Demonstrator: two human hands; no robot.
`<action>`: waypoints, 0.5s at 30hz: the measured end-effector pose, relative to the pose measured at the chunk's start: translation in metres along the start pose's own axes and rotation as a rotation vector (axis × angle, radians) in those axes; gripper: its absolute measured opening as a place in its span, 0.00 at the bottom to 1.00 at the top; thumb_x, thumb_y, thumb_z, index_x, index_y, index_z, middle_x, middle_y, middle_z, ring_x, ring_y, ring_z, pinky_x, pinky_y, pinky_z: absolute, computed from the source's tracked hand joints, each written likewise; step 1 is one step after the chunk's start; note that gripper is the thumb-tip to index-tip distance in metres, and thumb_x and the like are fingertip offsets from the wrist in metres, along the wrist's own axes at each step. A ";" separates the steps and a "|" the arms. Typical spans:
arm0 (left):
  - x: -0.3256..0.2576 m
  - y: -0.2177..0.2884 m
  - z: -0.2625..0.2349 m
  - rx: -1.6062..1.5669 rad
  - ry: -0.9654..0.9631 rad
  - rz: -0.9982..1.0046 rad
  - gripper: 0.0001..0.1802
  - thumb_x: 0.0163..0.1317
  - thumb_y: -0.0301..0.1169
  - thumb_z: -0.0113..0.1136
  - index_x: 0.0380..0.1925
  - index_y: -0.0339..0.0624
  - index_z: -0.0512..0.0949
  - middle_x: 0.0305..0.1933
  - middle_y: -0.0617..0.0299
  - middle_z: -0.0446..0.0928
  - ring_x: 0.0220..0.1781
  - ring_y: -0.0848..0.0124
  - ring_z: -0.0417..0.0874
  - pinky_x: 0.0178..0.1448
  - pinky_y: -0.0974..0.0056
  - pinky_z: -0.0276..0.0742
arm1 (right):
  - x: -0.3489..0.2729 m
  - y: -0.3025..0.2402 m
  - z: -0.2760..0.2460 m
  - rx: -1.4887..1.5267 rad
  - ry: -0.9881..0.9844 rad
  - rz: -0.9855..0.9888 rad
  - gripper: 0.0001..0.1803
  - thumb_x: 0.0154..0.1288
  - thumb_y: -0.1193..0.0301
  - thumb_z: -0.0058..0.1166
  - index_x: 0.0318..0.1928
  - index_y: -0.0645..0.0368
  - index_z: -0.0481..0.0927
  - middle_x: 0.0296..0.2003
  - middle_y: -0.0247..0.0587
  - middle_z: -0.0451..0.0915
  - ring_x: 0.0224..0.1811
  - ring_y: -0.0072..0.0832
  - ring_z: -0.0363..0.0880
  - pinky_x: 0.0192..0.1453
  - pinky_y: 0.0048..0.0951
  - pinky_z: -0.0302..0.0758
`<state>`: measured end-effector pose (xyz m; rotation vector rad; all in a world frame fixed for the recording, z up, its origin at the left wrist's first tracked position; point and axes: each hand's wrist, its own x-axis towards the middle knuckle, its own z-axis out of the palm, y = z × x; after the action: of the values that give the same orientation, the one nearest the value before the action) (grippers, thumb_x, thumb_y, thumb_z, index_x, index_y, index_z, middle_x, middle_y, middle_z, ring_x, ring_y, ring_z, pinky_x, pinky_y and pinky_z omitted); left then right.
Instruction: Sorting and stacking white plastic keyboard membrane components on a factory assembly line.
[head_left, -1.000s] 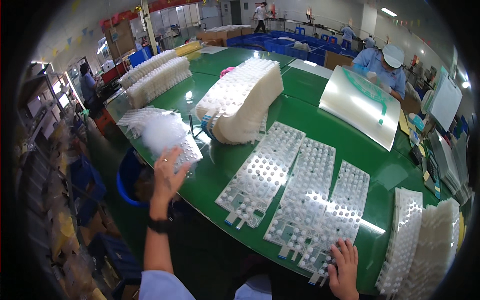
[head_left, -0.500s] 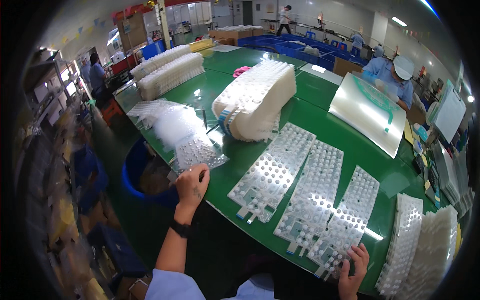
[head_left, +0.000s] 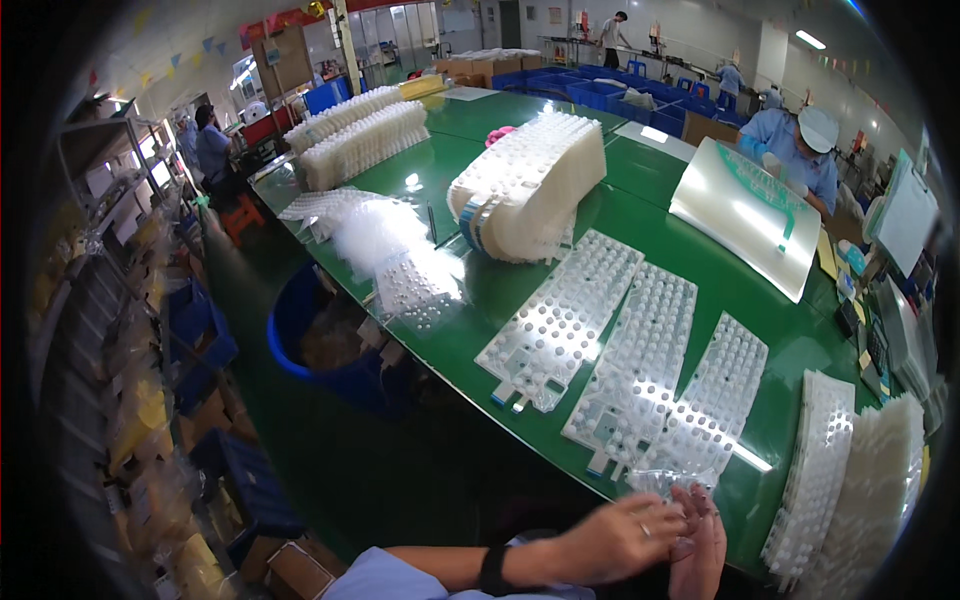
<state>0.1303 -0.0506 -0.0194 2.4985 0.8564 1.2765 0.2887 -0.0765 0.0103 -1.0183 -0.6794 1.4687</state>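
Note:
My left hand (head_left: 632, 535), with a ring and a black wristband, meets my right hand (head_left: 703, 545) at the table's near edge. The left fingers are closed and slightly blurred against the right fingertips, which are drawn together; what they pinch is too small to make out. Crinkled clear plastic (head_left: 660, 482) shows just beyond the fingertips, over the near end of a white dotted sheet (head_left: 712, 410) with translucent domes. Two similar flat sheets lie to its left, a middle sheet (head_left: 636, 375) and a left sheet (head_left: 565, 320), with small tabs at their near ends.
A tall curved stack of dotted sheets (head_left: 530, 185) stands mid-table on the green tabletop (head_left: 450, 345). Loose clear plastic sheets (head_left: 385, 245) lie left of it. More stacks (head_left: 810, 470) stand at the right. A blue bin (head_left: 310, 375) sits below the left edge. A co-worker (head_left: 800, 150) sits across.
My left hand has left the plastic sheets at the table's left edge and come right to my right hand. The right fingers, spread before, are now drawn together. The view has shifted slightly.

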 end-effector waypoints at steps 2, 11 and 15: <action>0.005 0.016 0.010 -0.173 0.004 0.063 0.22 0.55 0.39 0.63 0.47 0.41 0.79 0.54 0.59 0.79 0.63 0.61 0.75 0.66 0.53 0.67 | 0.002 0.007 -0.046 -0.083 -0.030 0.057 0.16 0.74 0.70 0.46 0.55 0.67 0.75 0.54 0.49 0.77 0.53 0.34 0.78 0.56 0.31 0.75; 0.007 -0.006 -0.031 -1.005 -0.362 -0.923 0.21 0.62 0.24 0.62 0.57 0.42 0.77 0.34 0.65 0.79 0.27 0.84 0.72 0.33 0.76 0.71 | -0.031 0.002 -0.021 -0.133 -0.048 -0.123 0.30 0.65 0.85 0.51 0.67 0.60 0.62 0.46 0.43 0.74 0.36 0.22 0.79 0.37 0.21 0.79; 0.000 -0.008 -0.023 -0.922 -0.275 -0.891 0.23 0.58 0.21 0.65 0.55 0.41 0.77 0.33 0.63 0.81 0.26 0.83 0.78 0.30 0.77 0.73 | -0.031 0.007 -0.033 -0.461 -0.103 -0.260 0.31 0.62 0.86 0.55 0.66 0.60 0.65 0.41 0.42 0.76 0.38 0.23 0.82 0.42 0.23 0.81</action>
<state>0.1087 -0.0462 -0.0085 1.2706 0.8649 0.7148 0.3131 -0.1126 -0.0038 -1.1532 -1.2165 1.1651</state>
